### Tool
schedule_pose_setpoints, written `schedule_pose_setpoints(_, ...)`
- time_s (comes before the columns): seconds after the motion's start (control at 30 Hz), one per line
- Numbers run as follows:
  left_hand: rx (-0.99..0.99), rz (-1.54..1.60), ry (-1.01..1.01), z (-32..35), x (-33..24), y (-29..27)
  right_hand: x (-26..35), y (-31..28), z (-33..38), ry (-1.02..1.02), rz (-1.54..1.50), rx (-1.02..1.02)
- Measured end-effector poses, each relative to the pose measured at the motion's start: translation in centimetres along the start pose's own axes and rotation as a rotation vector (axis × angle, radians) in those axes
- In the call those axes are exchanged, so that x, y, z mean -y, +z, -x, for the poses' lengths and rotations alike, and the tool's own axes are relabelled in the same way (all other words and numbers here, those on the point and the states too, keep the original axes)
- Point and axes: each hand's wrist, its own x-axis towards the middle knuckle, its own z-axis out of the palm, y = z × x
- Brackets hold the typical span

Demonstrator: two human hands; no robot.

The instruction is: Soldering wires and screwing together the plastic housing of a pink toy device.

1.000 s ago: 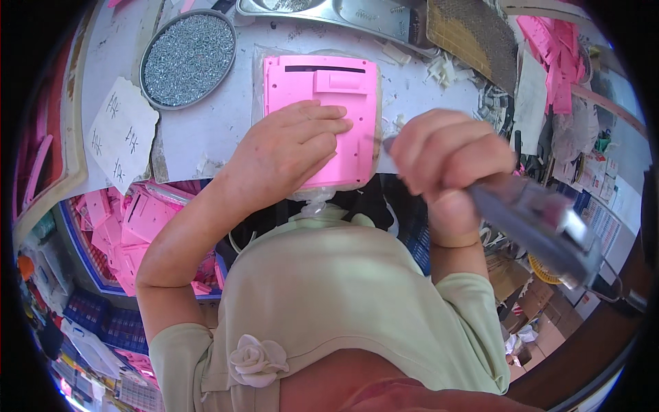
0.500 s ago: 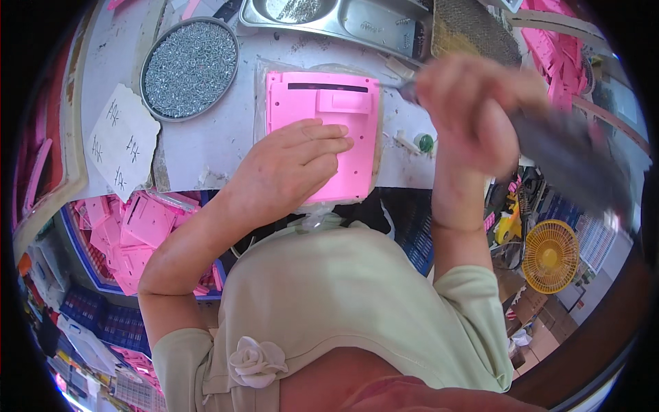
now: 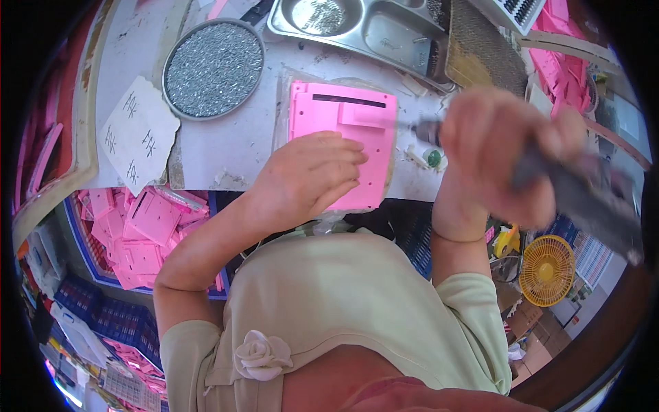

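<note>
Pink panel [image 3: 376, 156] is laid on the white table [image 3: 233, 154], at twelve o'clock from the green shirt [image 3: 322, 281], with its dark slot [image 3: 349, 101] at the far end. Its seven o'clock side is covered by the left hand [image 3: 312, 168], which is rested flat, fingers close together. At three o'clock a dark power screwdriver [image 3: 580, 199] is clamped in the right hand [image 3: 501, 154]; its nose [image 3: 427, 130] is pointed toward the panel, but the thin tip is blurred, so whether the panel is touched cannot be told. From the panel, a round dish [image 3: 213, 118] filled with small silver pieces [image 3: 214, 67] is set at ten o'clock, a metal tray [image 3: 395, 34] at one, a marked card [image 3: 141, 137] at nine, a blue crate [image 3: 88, 257] heaped with pink parts [image 3: 152, 218] at eight, and a yellow basket [image 3: 547, 271] at four.
</note>
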Motion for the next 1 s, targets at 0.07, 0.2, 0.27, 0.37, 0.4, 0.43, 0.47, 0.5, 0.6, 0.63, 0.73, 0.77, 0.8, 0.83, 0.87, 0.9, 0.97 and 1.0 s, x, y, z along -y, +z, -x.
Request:
schedule_pose_setpoints(0.07, -0.119, 0.04, -0.101, 0.4, -0.6, -0.3, 1.1, 1.5, -0.1, 0.02, -0.133, 0.115)
schedule_pose_setpoints(0.2, -0.239, -0.023, -0.153, 0.2, -1.5, -1.6, -0.1, 3.9, 0.2, 0.041, -0.136, 0.069)
schedule_pose_setpoints(0.27, -0.246, -0.06, -0.143, 0.5, -1.4, -2.1, -0.4, 4.2, -0.4, 0.047, -0.138, 0.087)
schedule_pose_setpoints(0.37, -0.252, -0.115, -0.119, 0.8, -1.0, -2.6, -0.4, 4.6, -1.0, 0.047, -0.133, 0.119)
schedule_pose_setpoints(0.4, -0.251, -0.126, -0.121, 1.0, -0.9, -2.9, -0.7, 4.7, -1.2, 0.048, -0.138, 0.129)
schedule_pose_setpoints(0.43, -0.249, -0.137, -0.123, 1.2, -0.8, -3.1, -1.2, 4.9, -1.3, 0.056, -0.144, 0.129)
schedule_pose_setpoints(0.47, -0.238, -0.188, -0.113, 1.5, -0.6, -3.3, -1.6, 5.1, -1.3, 0.059, -0.15, 0.132)
schedule_pose_setpoints(0.5, -0.221, -0.231, -0.098, 1.7, -0.3, -3.5, -1.9, 5.3, -1.4, 0.061, -0.147, 0.128)
schedule_pose_setpoints(0.6, -0.163, -0.361, -0.093, 1.3, 0.2, -5.2, -3.1, 5.6, -1.9, 0.031, -0.123, 0.114)
schedule_pose_setpoints(0.63, -0.13, -0.392, -0.083, 0.5, 0.4, -6.0, -3.1, 5.3, -2.3, 0.003, -0.086, 0.089)
schedule_pose_setpoints(0.73, -0.345, -0.688, -0.221, 1.0, 4.8, -10.0, -5.3, 4.9, -3.4, -0.023, -0.051, 0.052)
schedule_pose_setpoints(0.77, -0.271, -0.852, -0.322, 1.2, 5.5, -10.9, -6.6, 4.3, -3.7, -0.027, -0.064, 0.071)
schedule_pose_setpoints(0.8, -0.199, -1.019, -0.433, 1.5, 5.9, -11.4, -7.7, 3.9, -4.0, -0.029, -0.083, 0.098)
schedule_pose_setpoints(0.83, -0.219, -0.981, -0.393, 1.7, 6.2, -11.4, -8.1, 3.9, -4.2, -0.006, -0.111, 0.102)
schedule_pose_setpoints(0.87, -0.238, -0.943, -0.352, 1.9, 6.4, -11.4, -8.2, 4.0, -4.2, 0.002, -0.103, 0.096)
schedule_pose_setpoints(0.9, -0.253, -0.902, -0.313, 2.1, 6.7, -11.3, -8.4, 4.1, -4.1, 0.012, -0.095, 0.087)
schedule_pose_setpoints(0.97, -0.308, -0.855, -0.3, 2.3, 7.2, -11.2, -9.1, 4.5, -3.8, 0.028, -0.06, 0.083)
schedule_pose_setpoints(1.0, -0.336, -0.832, -0.294, 2.4, 7.3, -11.2, -9.8, 4.6, -3.7, 0.032, -0.034, 0.089)
